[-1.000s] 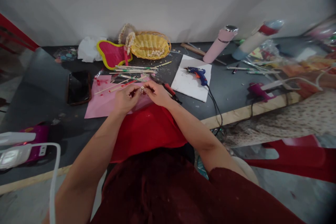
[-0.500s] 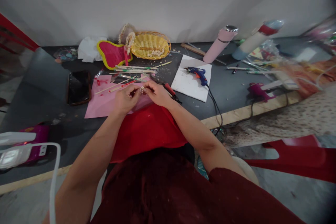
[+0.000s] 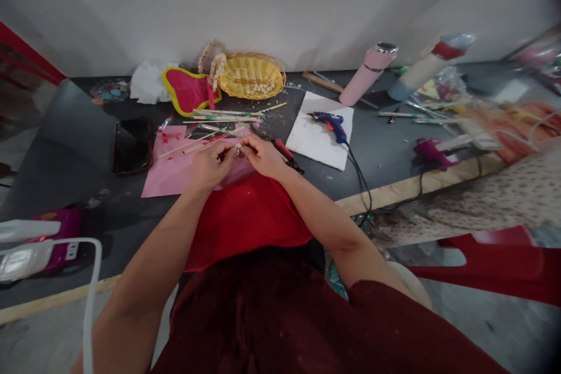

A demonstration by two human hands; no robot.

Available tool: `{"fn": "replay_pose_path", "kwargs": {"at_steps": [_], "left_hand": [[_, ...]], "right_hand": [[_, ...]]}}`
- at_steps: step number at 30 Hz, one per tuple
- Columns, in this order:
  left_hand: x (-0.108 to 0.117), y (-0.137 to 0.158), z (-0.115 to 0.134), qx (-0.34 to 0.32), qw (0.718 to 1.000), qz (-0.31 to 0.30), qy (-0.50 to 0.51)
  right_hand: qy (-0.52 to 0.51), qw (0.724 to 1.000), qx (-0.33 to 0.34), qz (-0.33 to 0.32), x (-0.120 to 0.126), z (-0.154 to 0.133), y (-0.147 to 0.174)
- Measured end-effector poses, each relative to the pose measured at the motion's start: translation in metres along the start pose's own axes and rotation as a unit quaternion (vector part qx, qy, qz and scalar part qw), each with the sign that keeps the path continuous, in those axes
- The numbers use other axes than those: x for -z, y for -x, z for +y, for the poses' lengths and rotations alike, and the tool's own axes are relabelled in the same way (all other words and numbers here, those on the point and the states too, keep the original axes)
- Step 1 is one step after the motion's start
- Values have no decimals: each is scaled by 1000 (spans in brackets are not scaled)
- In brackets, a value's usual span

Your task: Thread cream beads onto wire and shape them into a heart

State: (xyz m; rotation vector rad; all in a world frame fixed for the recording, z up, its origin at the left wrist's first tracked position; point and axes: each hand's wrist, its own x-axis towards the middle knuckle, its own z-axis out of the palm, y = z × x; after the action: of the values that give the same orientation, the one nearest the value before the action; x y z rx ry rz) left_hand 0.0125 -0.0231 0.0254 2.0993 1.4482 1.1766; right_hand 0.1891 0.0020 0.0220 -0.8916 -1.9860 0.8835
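— Small pale piece [image 3: 237,150]: held where? Biggest first, please.

— Copy. Pale wall [image 3: 280,6] at the back, then dark table [image 3: 381,158] in front of it. Next, red cloth [image 3: 249,213] at the table's near edge.

— And on top of the table?

— Pink sheet [image 3: 164,172], lying flat. To its right, white board [image 3: 302,143], set at an angle. Up against the wall, yellow basket [image 3: 243,73] with pale bits in one end. Left of the sheet, black phone [image 3: 131,149], face up.

— Hands?

— Left hand [image 3: 211,165] above the sheet, fingers curled. Right hand [image 3: 262,156] facing it, just beside. Nearly meeting at the tips. Both clamped on the same small pale piece.

— Smaller stuff?

— Blue glue gun [image 3: 331,124] on the board, nozzle pointing left. Thin sticks [image 3: 219,119] just beyond both hands. Red-handled tool [image 3: 284,151] right of the right hand, partly hidden by it.

— Back to the small pale piece.

— Smallest of the lot. Pinched in the gap between both hands, touching the fingertips of each, raised over the sheet. Can't tell exact shape; too small and half covered.
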Motion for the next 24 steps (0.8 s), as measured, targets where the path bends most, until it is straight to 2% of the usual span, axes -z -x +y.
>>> {"fn": "replay_pose_path", "kwargs": {"at_steps": [19, 24], "left_hand": [[0, 0, 0, 3, 1000, -6, 7], [1, 0, 1, 6, 1000, -12, 1]], "right_hand": [[-8, 1000, 8, 5, 1, 1, 0], [17, 1000, 0, -1, 1, 1, 0]]}}
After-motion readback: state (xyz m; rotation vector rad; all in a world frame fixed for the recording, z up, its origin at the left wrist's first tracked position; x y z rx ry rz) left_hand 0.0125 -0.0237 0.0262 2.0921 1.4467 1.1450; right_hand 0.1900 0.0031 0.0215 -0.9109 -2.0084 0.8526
